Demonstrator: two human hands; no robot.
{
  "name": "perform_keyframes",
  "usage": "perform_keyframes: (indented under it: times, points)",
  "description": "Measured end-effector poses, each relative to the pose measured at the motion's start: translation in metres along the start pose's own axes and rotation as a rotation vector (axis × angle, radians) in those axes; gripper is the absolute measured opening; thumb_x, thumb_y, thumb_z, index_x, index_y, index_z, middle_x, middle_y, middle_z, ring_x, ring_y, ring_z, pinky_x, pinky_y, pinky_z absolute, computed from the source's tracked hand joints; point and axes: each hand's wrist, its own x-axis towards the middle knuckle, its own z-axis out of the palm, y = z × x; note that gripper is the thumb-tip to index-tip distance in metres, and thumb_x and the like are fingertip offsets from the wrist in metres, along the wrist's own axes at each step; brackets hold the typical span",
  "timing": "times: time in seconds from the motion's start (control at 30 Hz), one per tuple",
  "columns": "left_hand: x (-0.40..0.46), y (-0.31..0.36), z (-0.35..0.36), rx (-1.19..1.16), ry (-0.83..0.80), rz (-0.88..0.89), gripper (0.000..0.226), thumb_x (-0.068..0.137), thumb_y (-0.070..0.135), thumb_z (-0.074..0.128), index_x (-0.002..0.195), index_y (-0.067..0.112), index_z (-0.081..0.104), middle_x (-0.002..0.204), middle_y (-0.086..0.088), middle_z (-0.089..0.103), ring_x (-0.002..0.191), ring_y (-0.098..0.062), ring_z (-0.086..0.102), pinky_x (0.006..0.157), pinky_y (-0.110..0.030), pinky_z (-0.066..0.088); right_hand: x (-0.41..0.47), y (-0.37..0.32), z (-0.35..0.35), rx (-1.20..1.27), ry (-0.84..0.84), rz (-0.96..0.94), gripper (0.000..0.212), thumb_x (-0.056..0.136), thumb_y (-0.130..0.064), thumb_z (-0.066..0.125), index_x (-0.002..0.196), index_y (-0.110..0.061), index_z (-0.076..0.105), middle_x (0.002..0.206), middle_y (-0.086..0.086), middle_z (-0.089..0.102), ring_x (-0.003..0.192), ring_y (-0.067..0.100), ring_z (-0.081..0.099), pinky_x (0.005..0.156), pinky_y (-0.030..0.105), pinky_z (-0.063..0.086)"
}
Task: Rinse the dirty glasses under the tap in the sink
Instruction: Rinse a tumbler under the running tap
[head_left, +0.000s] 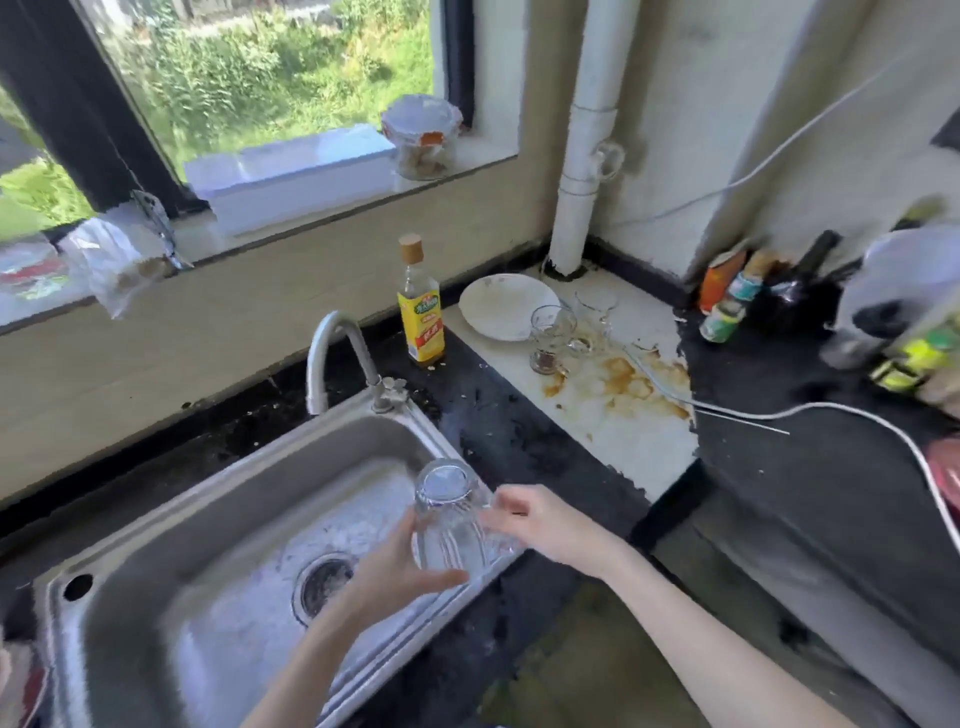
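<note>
While the left hand (400, 566) grips the clear ribbed drinking glass (449, 519), base up, over the steel sink's (156, 519) 3 o'clock rim, right hand (540, 519) pinches its side. Shake drips off, keep it inverted; two dirty glasses (553, 338) wait at 1 o'clock.

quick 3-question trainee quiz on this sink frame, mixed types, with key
1. True or false: water is running from the tap.
2. Which hand grips the glass from below? A left, B right.
3. Fill in: the plate sits on the counter beside the oil ____.

Key: 1 false, no stream shows. 2 A; the right hand touches its side. 3 bottle.
</note>
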Motion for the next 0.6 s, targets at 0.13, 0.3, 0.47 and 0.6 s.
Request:
perform_keyframes:
  times: [0.13, 0.3, 0.47, 0.6]
  points:
    - [0.000, 0.040, 0.055, 0.099, -0.083, 0.177, 0.068, 0.069, 0.030, 0.081, 0.123, 0.033, 0.039, 0.113, 0.030, 0.046, 0.108, 0.007, 0.047, 0.077, 0.005, 0.030, -0.074, 0.037, -0.019, 0.256, 0.195, -0.045, 0.022, 0.093, -0.024, 0.056, 0.075, -0.013, 0.053, 0.073, -0.007, 0.054, 0.069, -0.002, 0.054, 0.067, 0.015, 0.049]
    - [-0.023, 0.084, 0.160, 0.261, -0.349, 0.368, 0.061, 0.071, 0.032, 0.079, 0.110, 0.048, 0.034, 0.114, 0.030, 0.048, 0.106, 0.008, 0.050, 0.086, -0.004, 0.039, -0.192, 0.115, -0.031, 0.355, 0.509, 0.004, 0.021, 0.092, -0.018, 0.058, 0.082, 0.001, 0.055, 0.070, -0.007, 0.057, 0.062, -0.008, 0.055, 0.061, 0.010, 0.045]
    - [-0.072, 0.114, 0.274, 0.571, -0.468, 0.554, 0.096, 0.066, 0.072, 0.062, 0.144, 0.033, 0.022, 0.146, 0.014, 0.036, 0.137, -0.010, 0.031, 0.113, -0.044, 0.028, -0.324, 0.201, -0.019, 0.450, 0.838, 0.104, 0.019, 0.088, -0.028, 0.062, 0.072, -0.020, 0.057, 0.071, -0.012, 0.060, 0.068, -0.004, 0.057, 0.066, 0.012, 0.044]
    - [-0.124, 0.140, 0.351, 0.781, -0.529, 0.730, 0.084, 0.085, 0.059, 0.050, 0.149, 0.030, 0.004, 0.157, 0.010, 0.004, 0.144, -0.010, -0.004, 0.117, -0.038, -0.001, -0.430, 0.253, -0.002, 0.503, 1.095, 0.193, 0.008, 0.087, -0.026, 0.064, 0.082, -0.021, 0.062, 0.086, 0.007, 0.061, 0.077, 0.014, 0.057, 0.066, 0.017, 0.046]
